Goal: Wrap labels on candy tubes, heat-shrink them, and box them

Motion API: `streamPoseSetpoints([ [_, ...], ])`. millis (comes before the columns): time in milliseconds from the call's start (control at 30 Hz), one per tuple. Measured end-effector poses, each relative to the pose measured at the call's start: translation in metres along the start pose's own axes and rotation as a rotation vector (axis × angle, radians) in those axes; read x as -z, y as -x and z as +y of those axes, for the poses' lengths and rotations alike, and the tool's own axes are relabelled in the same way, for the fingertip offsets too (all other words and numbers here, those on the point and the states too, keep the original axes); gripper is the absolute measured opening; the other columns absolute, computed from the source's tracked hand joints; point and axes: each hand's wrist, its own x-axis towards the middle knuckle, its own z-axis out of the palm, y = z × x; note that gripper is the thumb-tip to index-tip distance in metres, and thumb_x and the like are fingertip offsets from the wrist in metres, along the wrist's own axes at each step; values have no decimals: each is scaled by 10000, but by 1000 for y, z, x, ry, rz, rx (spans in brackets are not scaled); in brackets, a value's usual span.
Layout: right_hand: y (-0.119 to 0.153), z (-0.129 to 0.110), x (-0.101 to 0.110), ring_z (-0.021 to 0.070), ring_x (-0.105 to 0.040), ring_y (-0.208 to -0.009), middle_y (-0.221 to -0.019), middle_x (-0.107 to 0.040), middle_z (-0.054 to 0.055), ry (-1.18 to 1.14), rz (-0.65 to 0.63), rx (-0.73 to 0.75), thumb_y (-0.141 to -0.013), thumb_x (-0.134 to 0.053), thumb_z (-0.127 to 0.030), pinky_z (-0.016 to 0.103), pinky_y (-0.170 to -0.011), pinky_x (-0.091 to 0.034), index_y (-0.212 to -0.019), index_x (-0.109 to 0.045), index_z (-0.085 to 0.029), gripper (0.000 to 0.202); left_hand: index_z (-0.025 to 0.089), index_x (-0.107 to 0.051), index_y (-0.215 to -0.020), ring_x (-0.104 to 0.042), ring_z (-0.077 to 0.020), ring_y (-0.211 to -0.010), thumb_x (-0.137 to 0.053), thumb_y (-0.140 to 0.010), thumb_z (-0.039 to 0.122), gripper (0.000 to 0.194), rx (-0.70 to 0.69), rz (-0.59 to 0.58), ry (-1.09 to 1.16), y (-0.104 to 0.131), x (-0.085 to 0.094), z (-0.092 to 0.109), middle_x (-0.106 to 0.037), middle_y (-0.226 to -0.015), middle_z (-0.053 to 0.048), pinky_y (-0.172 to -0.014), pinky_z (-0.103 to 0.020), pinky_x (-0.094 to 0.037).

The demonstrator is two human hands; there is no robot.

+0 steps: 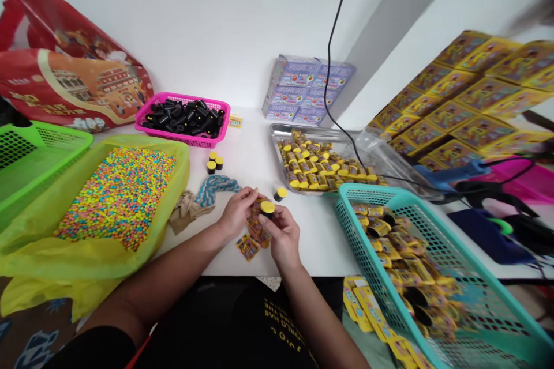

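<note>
My right hand (pixel 284 235) is closed around a small black canister with a yellow lid (pixel 267 208), held upright. Close beside it, my left hand (pixel 237 211) pinches a thin printed plastic sleeve (pixel 256 207), partly hidden by the fingers. Below both hands, several flat printed sleeves (pixel 248 247) lie on the white table (pixel 320 242). Another yellow-lidded canister (pixel 280 194) stands just beyond my right hand. Three more yellow-lidded canisters (pixel 211 167) stand together farther back on the left.
A pink basket (pixel 182 139) holds black canisters. Colourful candies (pixel 125 190) fill a yellow-lined tray at left, beside a crumpled cloth (pixel 216 187). To the right are a metal tray (pixel 277 150) of wrapped canisters, a teal basket (pixel 459 242), stacked yellow boxes (pixel 467 98) and a hanging black cable (pixel 329 52).
</note>
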Motion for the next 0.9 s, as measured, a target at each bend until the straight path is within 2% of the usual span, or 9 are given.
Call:
streamPoseSetpoints([
  [67,-7,-2,8,183,-655,-688,-790,-690,8,-74,-4,-64,-722,-769,-311,332,-620,-542,-888,-636,-210,236,128,-653,-741,-640,-157,-714,-777,-724,467,361,39,-27,47,-3,3,2,-679,-762,-62,-699,-282,-499],
  [167,-18,-10,22,184,-642,-600,-722,-660,1,-203,-114,-195,-690,-761,-306,313,-533,-517,-835,-629,-201,222,101,-686,-825,-644,-172,-656,-759,-716,525,444,141,-62,-5,-5,7,5,-681,-749,-79,-623,-291,-501],
  [267,-26,-16,33,163,-626,-549,-742,-653,-1,-277,-245,-317,-652,-759,-270,289,-493,-503,-815,-650,-186,213,102,-680,-889,-654,-195,-603,-724,-743,544,467,268,-222,-121,-3,9,6,-683,-721,-78,-567,-300,-490],
  [333,-30,-16,38,147,-618,-526,-742,-647,-8,-299,-291,-362,-636,-760,-243,279,-490,-508,-811,-668,-179,208,119,-653,-849,-664,-208,-599,-731,-746,516,418,316,-290,-174,-1,9,6,-677,-686,-67,-541,-290,-480],
  [500,-38,-11,44,138,-618,-561,-733,-660,-4,-323,-279,-351,-624,-767,-219,257,-500,-528,-802,-688,-175,199,126,-605,-764,-641,-153,-563,-828,-667,399,366,310,-202,-216,-2,9,6,-677,-689,-50,-509,-234,-452],
  [600,-40,-10,47,137,-611,-533,-725,-661,1,-334,-369,-376,-625,-755,-220,260,-485,-529,-812,-693,-169,204,135,-608,-832,-656,-167,-586,-830,-661,409,391,384,-246,-133,-5,11,4,-684,-722,-53,-525,-252,-476],
  [700,-40,-10,49,136,-600,-514,-721,-652,2,-346,-471,-408,-614,-747,-216,257,-454,-514,-795,-687,-160,198,149,-577,-779,-660,-191,-591,-843,-629,423,410,444,-262,-140,-7,14,3,-660,-680,-42,-489,-256,-466],
  [900,-42,-11,50,110,-552,-511,-691,-621,-13,-370,-434,-432,-603,-734,-219,232,-437,-484,-791,-664,-157,210,144,-569,-676,-560,-126,-494,-849,-612,411,392,398,-283,-298,-3,13,3,-620,-624,-22,-489,-253,-421],
])
